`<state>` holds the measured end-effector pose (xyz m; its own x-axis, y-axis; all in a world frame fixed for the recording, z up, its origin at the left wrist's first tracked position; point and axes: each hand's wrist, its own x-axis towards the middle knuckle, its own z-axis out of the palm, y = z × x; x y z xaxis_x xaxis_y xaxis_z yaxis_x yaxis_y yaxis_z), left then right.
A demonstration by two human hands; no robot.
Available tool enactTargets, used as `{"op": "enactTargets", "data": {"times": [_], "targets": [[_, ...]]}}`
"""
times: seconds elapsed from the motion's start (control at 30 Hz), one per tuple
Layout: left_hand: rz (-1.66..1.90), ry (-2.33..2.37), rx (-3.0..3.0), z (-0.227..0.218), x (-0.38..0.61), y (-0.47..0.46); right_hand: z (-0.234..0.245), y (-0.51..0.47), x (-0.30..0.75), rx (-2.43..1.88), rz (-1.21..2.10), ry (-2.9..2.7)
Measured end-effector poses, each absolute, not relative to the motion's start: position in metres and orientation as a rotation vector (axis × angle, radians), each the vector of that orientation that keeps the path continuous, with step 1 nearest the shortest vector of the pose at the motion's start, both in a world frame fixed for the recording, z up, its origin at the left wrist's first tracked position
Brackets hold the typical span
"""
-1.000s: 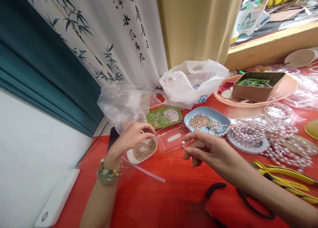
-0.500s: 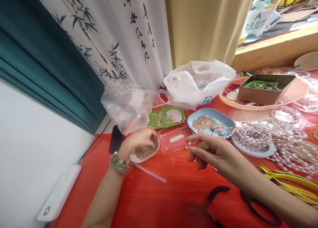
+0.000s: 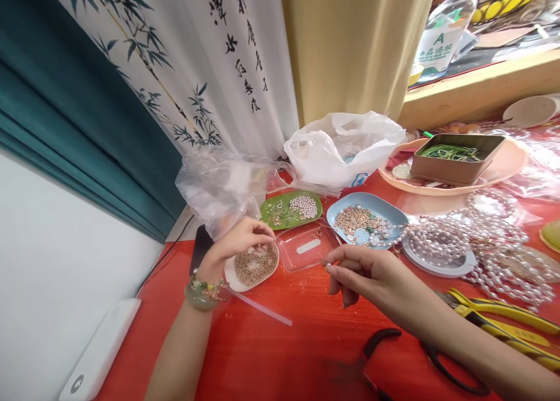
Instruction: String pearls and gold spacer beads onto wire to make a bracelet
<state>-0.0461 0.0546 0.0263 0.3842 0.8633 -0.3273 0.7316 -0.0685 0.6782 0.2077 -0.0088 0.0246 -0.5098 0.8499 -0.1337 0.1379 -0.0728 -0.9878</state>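
Observation:
My left hand (image 3: pixel 242 238), with a green bangle (image 3: pixel 201 299) and a beaded bracelet at the wrist, hovers over a white dish (image 3: pixel 231 280) of small gold beads (image 3: pixel 256 267). Its fingers are bent together, and whatever is between the tips is too small to make out. To the right, my right hand (image 3: pixel 356 270) pinches a small white pearl bead (image 3: pixel 328 265) between thumb and forefinger, above the red table. A shallow clear plastic tray (image 3: pixel 291 258) with a few small gold pieces lies between the two hands.
Behind are a green dish (image 3: pixel 282 219) and a blue dish (image 3: pixel 339 200) of beads, and plastic bags (image 3: pixel 324 156). Pearl strands (image 3: pixel 446 238) pile up at right. Yellow-handled pliers (image 3: pixel 503 316) and black-handled tools (image 3: pixel 380 337) lie near my right forearm. A phone (image 3: pixel 201 246) sits at left.
My left hand has lifted from the gold beads, its fingertips rising out of the dish. My right hand keeps its pinch and has barely moved. The view has shifted slightly.

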Motion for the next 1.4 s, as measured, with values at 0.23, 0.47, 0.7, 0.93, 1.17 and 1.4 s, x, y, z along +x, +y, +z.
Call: {"op": "enactTargets", "data": {"times": [0.23,0.47,0.7,0.93,1.17,1.4], "targets": [[0.615,1.088,1.254,0.028,0.007,0.028,0.025,-0.012,0.203,-1.073,1.653,-1.614],[0.675,1.031,1.189,0.033,0.017,0.019,0.028,-0.012,0.203,-1.094,1.657,-1.622],[0.662,1.073,1.245,0.033,0.017,0.019,0.031,-0.014,0.203,-1.109,1.653,-1.639],[0.666,1.077,1.28,0.031,0.017,0.019,0.03,-0.015,0.203,-1.128,1.643,-1.671],[0.667,1.11,1.364,0.037,0.018,0.015,0.031,-0.014,0.203,-1.146,1.622,-1.698],[0.668,1.13,1.411,0.039,0.021,0.011,0.025,-0.012,0.203,-1.089,1.61,-1.705]]}}
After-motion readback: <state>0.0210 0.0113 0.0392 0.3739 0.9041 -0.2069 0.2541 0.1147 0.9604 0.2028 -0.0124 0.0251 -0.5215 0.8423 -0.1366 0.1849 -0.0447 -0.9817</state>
